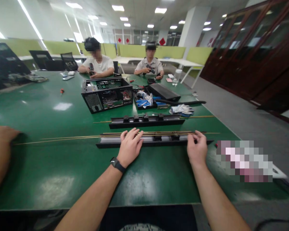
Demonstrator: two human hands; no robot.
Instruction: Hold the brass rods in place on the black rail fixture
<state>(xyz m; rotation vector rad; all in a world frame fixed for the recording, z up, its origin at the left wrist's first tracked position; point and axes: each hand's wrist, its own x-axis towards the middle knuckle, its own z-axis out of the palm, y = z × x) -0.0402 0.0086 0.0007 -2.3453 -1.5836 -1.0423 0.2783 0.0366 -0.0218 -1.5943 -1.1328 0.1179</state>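
In front of me on the green table lies a long black rail (108,143) with a light strip inside and dark blocks (175,136) along it. Several thin brass-coloured rods (79,138) run along its far side and stick out well past its left end. Fingers spread, my left hand (131,144) rests over the rail and rods; a dark watch (114,162) is on that wrist. My right hand (197,146) is closed, its thumb and fingers gripping the rods near the rail's right end. The hand hides part of that end.
Behind lies a second black rail (156,123) with blocks and rods. Farther back are an open computer case (108,96), gloves (181,109) and a dark panel (162,92). Another person's arm (1,154) reaches in from the left. Two people (98,65) sit opposite.
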